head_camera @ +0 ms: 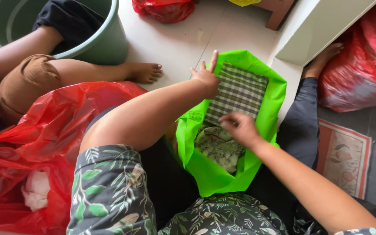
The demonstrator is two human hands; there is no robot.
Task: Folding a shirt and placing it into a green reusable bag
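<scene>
**Folded checked cloth pressed into a green bag**

The left hand is laid flat on the upper left corner of a folded checked cloth, its fingers spread wide and the forefinger raised; nothing is gripped. The right hand is set at the cloth's lower edge with the fingers loosely curled downward (whether the edge is pinched cannot be told, as the hand is blurred). The cloth is lodged in the open mouth of a bright green bag, which is held between the person's knees. Beneath the cloth, a pale green patterned fabric is seen deeper inside the bag.

To the left, a red plastic bag with a pale garment inside is placed against the person's leg. Beyond it, another person's bare foot is rested on the tiled floor beside a green bucket. A patterned mat lies at the right.
</scene>
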